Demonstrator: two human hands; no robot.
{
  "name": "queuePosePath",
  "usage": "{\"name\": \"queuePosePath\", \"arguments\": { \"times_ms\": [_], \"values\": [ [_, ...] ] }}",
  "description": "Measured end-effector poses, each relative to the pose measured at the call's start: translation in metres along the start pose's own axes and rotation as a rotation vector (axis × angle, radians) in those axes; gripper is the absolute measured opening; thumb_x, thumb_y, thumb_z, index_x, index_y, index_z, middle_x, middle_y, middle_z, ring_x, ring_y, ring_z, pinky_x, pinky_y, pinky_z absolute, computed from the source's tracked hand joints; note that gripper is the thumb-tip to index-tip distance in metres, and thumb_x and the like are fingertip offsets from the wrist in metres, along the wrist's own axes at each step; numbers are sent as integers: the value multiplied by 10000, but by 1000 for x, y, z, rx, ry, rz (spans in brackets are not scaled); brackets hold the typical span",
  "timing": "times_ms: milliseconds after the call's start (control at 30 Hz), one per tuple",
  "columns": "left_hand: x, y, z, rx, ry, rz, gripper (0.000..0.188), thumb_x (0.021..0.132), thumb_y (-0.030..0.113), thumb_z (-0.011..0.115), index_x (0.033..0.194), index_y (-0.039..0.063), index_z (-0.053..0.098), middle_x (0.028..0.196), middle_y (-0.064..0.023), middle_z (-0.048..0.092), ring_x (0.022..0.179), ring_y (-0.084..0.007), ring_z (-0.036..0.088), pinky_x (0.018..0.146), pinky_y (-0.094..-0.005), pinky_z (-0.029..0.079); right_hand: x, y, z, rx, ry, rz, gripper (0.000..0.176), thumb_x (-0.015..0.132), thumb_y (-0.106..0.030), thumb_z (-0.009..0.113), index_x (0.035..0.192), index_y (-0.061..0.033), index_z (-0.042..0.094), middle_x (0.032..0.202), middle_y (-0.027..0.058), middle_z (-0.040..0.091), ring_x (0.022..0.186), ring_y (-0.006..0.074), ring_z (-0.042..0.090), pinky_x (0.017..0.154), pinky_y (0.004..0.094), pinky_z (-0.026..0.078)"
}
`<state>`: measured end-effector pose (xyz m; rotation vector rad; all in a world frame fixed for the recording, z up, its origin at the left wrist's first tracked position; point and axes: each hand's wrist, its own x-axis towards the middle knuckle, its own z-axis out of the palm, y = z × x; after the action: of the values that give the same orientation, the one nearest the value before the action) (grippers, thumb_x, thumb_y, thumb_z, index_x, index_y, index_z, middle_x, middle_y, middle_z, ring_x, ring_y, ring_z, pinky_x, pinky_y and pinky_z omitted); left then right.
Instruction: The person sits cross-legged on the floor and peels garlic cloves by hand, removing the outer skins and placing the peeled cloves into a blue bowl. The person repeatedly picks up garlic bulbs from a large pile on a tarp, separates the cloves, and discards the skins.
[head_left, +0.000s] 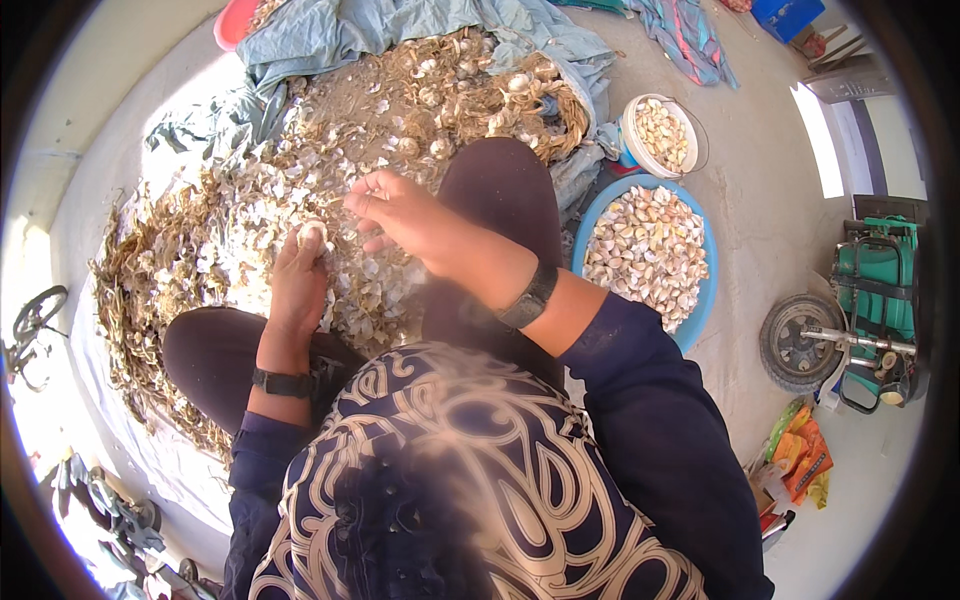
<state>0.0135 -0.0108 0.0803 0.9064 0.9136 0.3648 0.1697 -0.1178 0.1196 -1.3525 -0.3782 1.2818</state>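
Note:
My left hand (298, 274) holds a pale garlic bulb (312, 234), its thumb lying over it. Just up and to the right, my right hand (390, 210) is raised with its fingers apart and nothing visible in them. Beneath both hands spreads a heap of papery garlic skins (247, 225) and dry stalks. Whole garlic bulbs (517, 82) lie among dried stalks on a blue-grey cloth (322, 37) at the top. To the right, a blue basin (712, 270) is full of separated garlic cloves (645, 251). Above it, a white bucket (628, 120) holds paler cloves.
At the right stand a wheel (801, 343) and a green-and-black framed object (877, 292), with orange packaging (802, 454) below. A red basin (231, 26) sits at the top left, a blue container (787, 16) at the top right. My bent knees flank the skins.

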Motion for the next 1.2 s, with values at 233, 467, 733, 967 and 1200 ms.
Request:
{"name": "queuePosePath", "arguments": {
  "times_ms": [233,467,733,967,1200],
  "values": [
    [-16,9,-6,9,-75,143,216,1019,169,450,1163,42,549,1080,-34,613,963,-127,587,868,-292,471,30,39,50,-688,80,-361,287,899,-231,584,1014,27,530,998,236,602,930,393,599,808,457,470],
    [-10,-11,-19,130,109,186,287,1042,297,393,978,85,575,783,33,533,672,-61,470,589,-227,396,30,50,83,-1042,103,-275,290,953,-268,443,976,18,491,826,235,637,811,412,629,720,504,495],
    [-9,-12,-24,46,261,228,276,1033,266,398,856,86,510,727,24,461,638,-71,411,541,-248,354,48,64,102,-956,147,-352,281,955,-269,436,856,-21,524,745,208,608,730,418,588,655,503,451],
    [-11,-22,-28,112,310,337,219,1026,197,404,882,56,489,766,14,462,684,-66,408,579,-251,366,46,71,105,-840,132,-428,229,934,-193,444,825,0,503,741,244,570,730,450,548,655,513,422],
    [-7,-28,-32,151,300,387,197,1034,209,387,940,65,483,810,-6,500,681,-68,436,547,-239,383,43,72,105,-721,146,-470,246,932,-210,458,802,-6,504,688,243,553,655,443,529,602,500,408]
  ]
}}
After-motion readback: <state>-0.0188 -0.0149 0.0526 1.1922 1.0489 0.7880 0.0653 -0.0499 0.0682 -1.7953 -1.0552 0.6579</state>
